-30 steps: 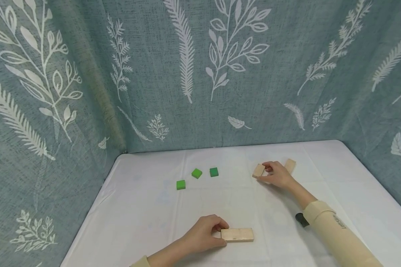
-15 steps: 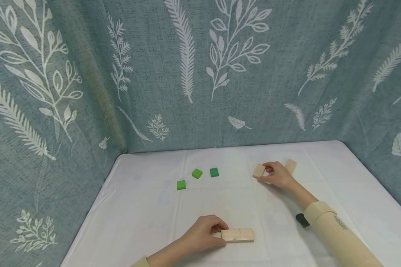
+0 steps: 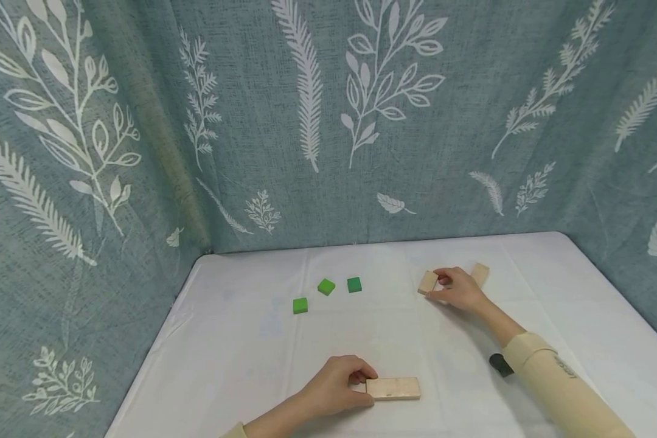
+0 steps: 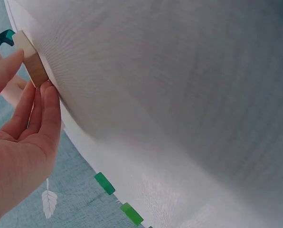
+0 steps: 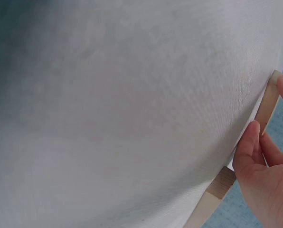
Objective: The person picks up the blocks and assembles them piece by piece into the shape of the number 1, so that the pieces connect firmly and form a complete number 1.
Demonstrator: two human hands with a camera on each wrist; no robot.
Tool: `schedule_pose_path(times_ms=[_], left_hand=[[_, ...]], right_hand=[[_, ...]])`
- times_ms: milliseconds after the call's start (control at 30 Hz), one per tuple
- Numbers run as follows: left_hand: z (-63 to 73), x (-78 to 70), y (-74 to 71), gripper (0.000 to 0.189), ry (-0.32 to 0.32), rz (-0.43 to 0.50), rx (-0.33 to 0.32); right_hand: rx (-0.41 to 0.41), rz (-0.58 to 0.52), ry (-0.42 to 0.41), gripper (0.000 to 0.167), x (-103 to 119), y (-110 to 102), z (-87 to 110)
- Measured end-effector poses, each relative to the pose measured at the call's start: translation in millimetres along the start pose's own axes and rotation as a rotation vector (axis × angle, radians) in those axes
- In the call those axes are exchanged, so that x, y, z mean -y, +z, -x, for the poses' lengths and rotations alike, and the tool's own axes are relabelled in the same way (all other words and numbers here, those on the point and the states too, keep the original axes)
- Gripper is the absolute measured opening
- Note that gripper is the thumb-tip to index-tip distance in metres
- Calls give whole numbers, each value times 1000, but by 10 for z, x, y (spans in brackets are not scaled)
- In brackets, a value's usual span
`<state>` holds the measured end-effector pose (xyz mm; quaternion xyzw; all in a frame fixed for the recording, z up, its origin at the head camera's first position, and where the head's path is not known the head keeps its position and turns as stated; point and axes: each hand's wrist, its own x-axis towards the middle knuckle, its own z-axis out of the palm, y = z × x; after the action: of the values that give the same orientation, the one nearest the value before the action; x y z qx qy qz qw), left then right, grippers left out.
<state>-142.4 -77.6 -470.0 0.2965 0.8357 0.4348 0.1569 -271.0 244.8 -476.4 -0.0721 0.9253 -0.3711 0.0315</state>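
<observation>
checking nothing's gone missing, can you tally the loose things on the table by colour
Light green blocks: 2
Dark green block: 1
Wooden blocks: 3, one in the left hand, one in the right hand, one partly behind that hand
Black thing, partly behind the sleeve: 1
Total: 7

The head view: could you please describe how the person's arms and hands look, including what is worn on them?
The left hand and right hand are bare. The right sleeve is pale beige, with a wide cuff that looks folded back and a dark marking, too small to read. Only the edge of the left sleeve shows, in similar beige.
</observation>
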Motion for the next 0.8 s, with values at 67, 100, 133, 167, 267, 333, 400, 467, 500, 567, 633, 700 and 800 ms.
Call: schedule_pose_path(times_ms=[67, 100, 133, 167, 267, 333, 400, 467, 500, 567, 633, 700, 800], left_hand=[[1, 3, 0, 26, -4, 16, -2], [2, 5, 0, 26, -6, 24, -4], [2, 7, 0, 26, -8, 30, -4], [3, 8, 0, 26, -9, 33, -4], [-1, 9, -1, 26, -8, 34, -5], [-5, 10, -1, 25, -8, 35, -2], [-7, 13, 2, 25, -7, 35, 0], [-9, 19, 4, 25, -6, 34, 1], [-9, 22, 5, 25, -5, 33, 1], [-10, 29, 8, 26, -3, 29, 1], [-14, 36, 10, 26, -4, 25, -1], [-13, 40, 12, 26, -8, 18, -3], [-10, 37, 10, 26, -18, 11, -6]], right_hand=[[-3, 1, 1, 65, -8, 4, -6], [-5, 5, -3, 65, -13, 6, -9], [-8, 8, -2, 65, -19, 9, -14], [-9, 10, 0, 65, -26, 10, -19], [-13, 12, 10, 66, -37, 7, -30], [-13, 10, 19, 66, -40, -1, -32], [-11, 8, 24, 66, -37, -11, -29], [-8, 7, 28, 67, -35, -18, -28], [-6, 5, 31, 67, -33, -20, -27], [-4, 2, 36, 68, -31, -21, -25], [-4, -4, 40, 68, -30, -19, -22], [-5, -14, 43, 68, -27, -14, -16], [-3, -37, 42, 69, -18, -1, -1]])
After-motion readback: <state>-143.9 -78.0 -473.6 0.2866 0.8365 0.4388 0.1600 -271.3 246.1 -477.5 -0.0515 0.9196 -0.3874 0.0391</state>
